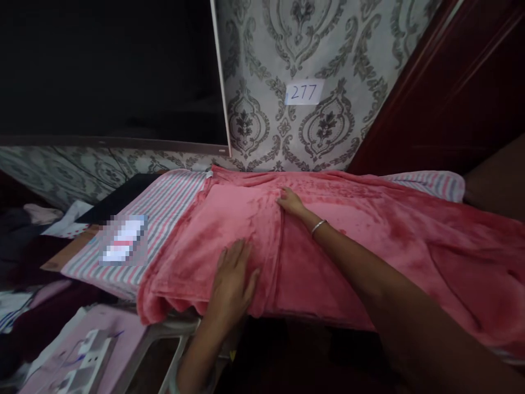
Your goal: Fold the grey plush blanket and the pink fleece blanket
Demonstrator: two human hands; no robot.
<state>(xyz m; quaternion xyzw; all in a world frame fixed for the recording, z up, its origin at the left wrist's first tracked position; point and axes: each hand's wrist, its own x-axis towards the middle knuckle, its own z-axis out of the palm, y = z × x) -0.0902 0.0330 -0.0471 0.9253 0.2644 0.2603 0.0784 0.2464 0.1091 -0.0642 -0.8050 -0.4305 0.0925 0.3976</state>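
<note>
A pink fleece blanket (328,262) is spread over a surface covered in striped cloth, with a folded section (229,219) lying on its left part. My left hand (233,279) rests flat on this folded section near the front edge, fingers stretched and thumb apart. Farther back, my right hand (292,201) has its fingers closed at the right edge of the fold; its fingertips are partly hidden. A silver bangle (319,226) circles my right wrist. To the right, the rest of the blanket lies loose and wrinkled.
Striped cloth (172,200) shows at the left, bearing a blurred-out bright object (125,241). A large dark screen (106,71) hangs above. A power strip (88,361) lies on a pink surface at lower left. Behind is patterned wallpaper with a paper reading 277 (304,92).
</note>
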